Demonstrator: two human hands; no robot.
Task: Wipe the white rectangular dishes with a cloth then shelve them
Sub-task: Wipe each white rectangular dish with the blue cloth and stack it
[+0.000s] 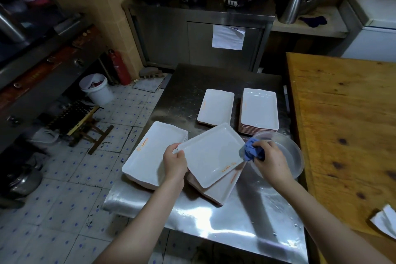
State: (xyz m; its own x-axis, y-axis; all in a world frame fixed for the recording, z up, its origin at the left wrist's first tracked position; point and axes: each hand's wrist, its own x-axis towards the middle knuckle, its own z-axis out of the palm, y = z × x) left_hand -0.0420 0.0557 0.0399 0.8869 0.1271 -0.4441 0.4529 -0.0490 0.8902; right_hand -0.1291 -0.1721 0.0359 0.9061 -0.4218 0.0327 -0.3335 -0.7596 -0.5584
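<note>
The left hand (174,162) grips a white rectangular ceramic dish (212,153) by its corner, tilted above the steel desk (214,227). The right hand (271,159) clutches a crumpled blue cloth (251,149) at the dish's edge.

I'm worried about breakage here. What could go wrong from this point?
The left hand holds the lifted dish by one corner only; it may slip onto the stack below. The left stack sits at the edge of the steel table and might get knocked off.
</note>
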